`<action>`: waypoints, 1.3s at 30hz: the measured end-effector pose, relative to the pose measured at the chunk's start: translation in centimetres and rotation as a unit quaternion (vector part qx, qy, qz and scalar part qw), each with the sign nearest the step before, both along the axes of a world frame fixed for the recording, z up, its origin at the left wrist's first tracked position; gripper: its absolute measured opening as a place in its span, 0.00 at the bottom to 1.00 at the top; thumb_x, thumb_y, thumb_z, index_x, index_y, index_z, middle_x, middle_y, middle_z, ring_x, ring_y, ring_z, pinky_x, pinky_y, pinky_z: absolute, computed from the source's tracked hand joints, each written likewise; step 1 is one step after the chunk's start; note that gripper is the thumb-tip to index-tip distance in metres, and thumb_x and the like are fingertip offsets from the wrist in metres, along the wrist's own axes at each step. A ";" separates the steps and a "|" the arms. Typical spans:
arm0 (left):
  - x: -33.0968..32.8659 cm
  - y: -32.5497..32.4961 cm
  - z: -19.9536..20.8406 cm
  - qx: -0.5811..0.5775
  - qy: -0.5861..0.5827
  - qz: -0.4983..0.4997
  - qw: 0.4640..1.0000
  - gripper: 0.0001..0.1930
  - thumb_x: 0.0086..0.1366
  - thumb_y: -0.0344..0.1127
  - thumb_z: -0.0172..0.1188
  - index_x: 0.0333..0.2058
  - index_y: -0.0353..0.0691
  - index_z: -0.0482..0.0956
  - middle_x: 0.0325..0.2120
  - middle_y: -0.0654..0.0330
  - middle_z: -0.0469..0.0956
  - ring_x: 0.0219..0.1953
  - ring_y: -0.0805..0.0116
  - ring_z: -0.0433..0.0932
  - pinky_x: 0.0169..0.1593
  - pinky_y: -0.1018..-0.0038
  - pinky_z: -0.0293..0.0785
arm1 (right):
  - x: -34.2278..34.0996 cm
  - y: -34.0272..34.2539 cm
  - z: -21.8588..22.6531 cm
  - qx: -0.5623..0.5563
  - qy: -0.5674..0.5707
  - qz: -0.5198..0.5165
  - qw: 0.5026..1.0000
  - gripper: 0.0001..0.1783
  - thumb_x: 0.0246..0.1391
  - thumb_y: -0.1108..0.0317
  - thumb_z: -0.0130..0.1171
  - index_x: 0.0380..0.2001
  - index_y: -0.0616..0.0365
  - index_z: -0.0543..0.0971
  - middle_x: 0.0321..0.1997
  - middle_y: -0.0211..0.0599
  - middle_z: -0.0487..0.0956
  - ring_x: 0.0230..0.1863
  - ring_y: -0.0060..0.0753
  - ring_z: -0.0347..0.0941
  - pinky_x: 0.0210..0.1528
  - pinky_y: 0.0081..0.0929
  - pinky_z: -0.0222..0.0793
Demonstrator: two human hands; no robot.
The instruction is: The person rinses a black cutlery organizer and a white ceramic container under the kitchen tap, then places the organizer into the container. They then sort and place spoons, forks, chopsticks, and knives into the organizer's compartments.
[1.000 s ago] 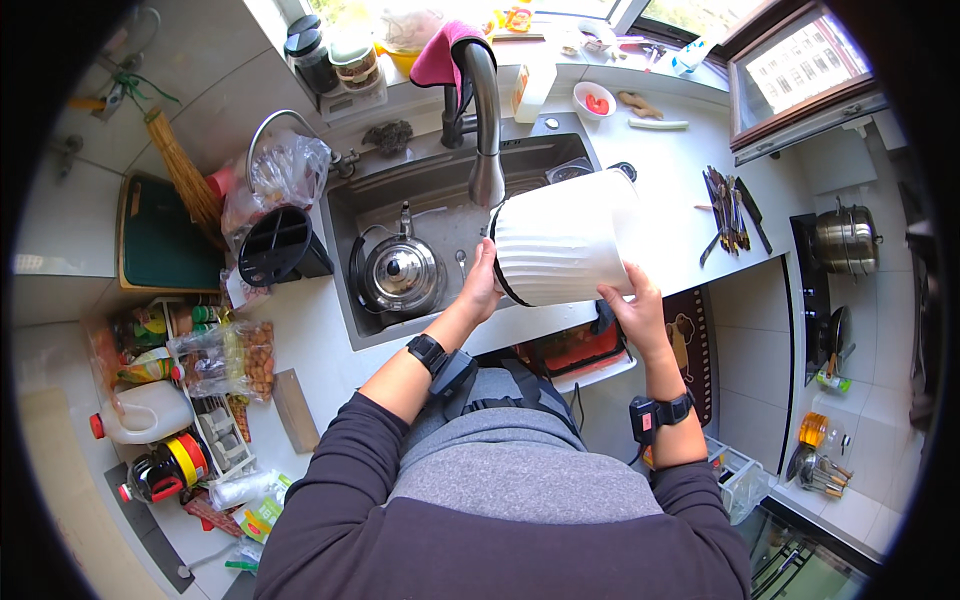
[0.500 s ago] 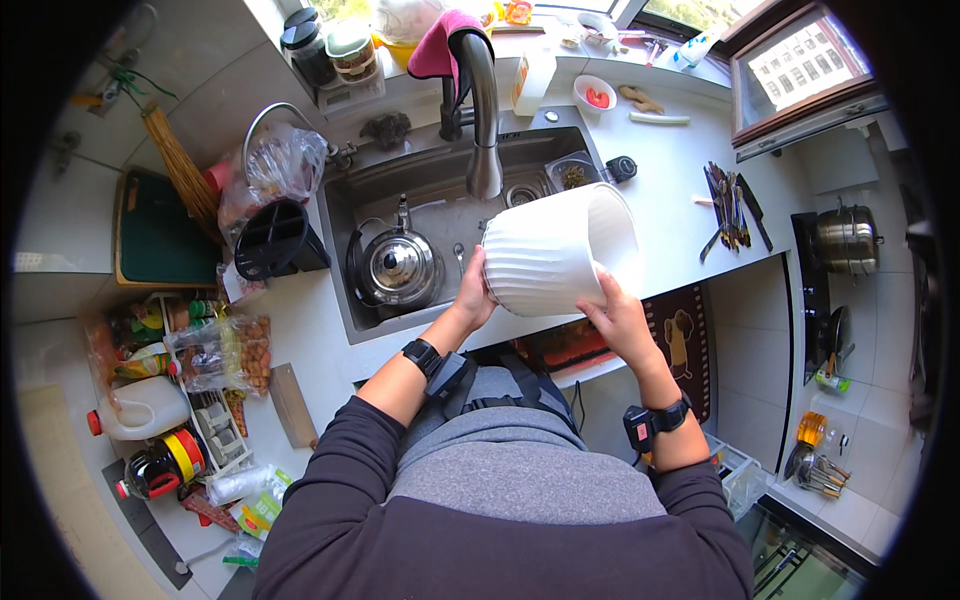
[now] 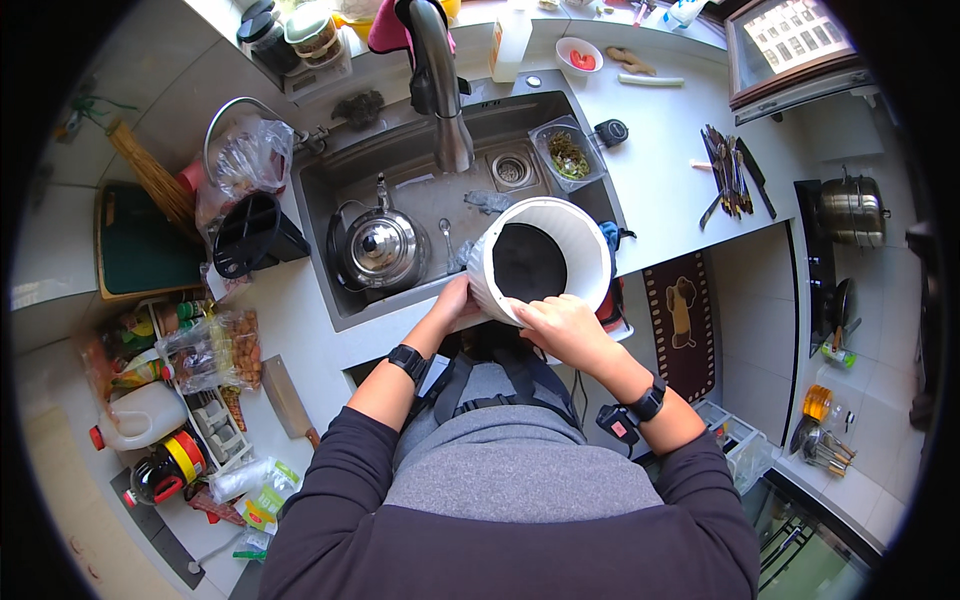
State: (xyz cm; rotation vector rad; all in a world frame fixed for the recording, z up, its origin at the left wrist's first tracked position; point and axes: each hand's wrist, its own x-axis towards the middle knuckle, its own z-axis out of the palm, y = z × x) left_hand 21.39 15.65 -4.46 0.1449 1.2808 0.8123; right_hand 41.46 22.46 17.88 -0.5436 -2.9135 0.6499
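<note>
Both my hands hold a white ribbed bin [image 3: 585, 225] at the sink's front edge. Its wide mouth tilts up toward me, and a dark round bottom shows inside. My left hand [image 3: 457, 302] is pressed to the bin's left side, its fingers partly hidden behind the wall. At the near rim, my right hand [image 3: 565, 325] grips with the thumb over the edge. Beyond the bin lies the steel sink [image 3: 325, 250], holding a shiny kettle [image 3: 385, 248], a spoon [image 3: 446, 240] and a clear tray of greens [image 3: 568, 155].
The faucet [image 3: 452, 140] arches over the sink. A black utensil holder [image 3: 260, 237] stands at left, near a cleaver [image 3: 287, 398]. On the right counter lie a pile of cutlery [image 3: 730, 175] and a knife [image 3: 757, 182]. A small white bowl [image 3: 579, 57] sits at the back.
The bin has come down and nearer to me, its mouth turning from the right to face up toward me. The tray of greens now shows fully, and my right hand has moved left.
</note>
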 end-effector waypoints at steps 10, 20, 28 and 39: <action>-2.9 1.4 9.0 0.166 0.144 0.044 0.975 0.29 0.71 0.54 0.46 0.64 0.44 0.62 0.61 0.55 0.66 0.63 0.63 0.63 0.64 0.67 0.57 | 2.0 3.5 0.3 -0.066 0.162 -0.115 0.978 0.21 0.52 0.64 0.63 0.49 0.57 0.76 0.40 0.40 0.80 0.43 0.45 0.75 0.49 0.38 0.69; 0.7 2.5 13.6 0.389 0.205 0.002 0.898 0.32 0.65 0.27 0.49 0.68 0.41 0.53 0.62 0.54 0.62 0.64 0.65 0.60 0.66 0.71 0.53 | 5.4 5.6 -5.1 -0.364 0.102 -0.339 0.861 0.33 0.55 0.74 0.46 0.65 0.60 0.56 0.61 0.50 0.67 0.63 0.44 0.64 0.65 0.32 0.56; -0.4 1.5 14.4 0.317 0.314 -0.040 0.894 0.43 0.68 0.63 0.45 0.69 0.37 0.47 0.68 0.48 0.52 0.70 0.58 0.51 0.69 0.68 0.48 | 6.0 6.4 -7.6 -0.337 0.146 -0.282 0.886 0.33 0.57 0.68 0.52 0.65 0.57 0.58 0.59 0.49 0.70 0.59 0.46 0.69 0.62 0.33 0.61; -29.7 -7.3 20.2 0.122 0.817 -0.087 0.557 0.19 0.55 0.32 0.61 0.48 0.47 0.78 0.49 0.54 0.76 0.53 0.50 0.73 0.56 0.59 0.70 | 6.9 5.5 -6.2 -0.316 0.093 -0.353 0.876 0.35 0.62 0.56 0.55 0.66 0.61 0.58 0.59 0.51 0.72 0.58 0.39 0.70 0.61 0.31 0.63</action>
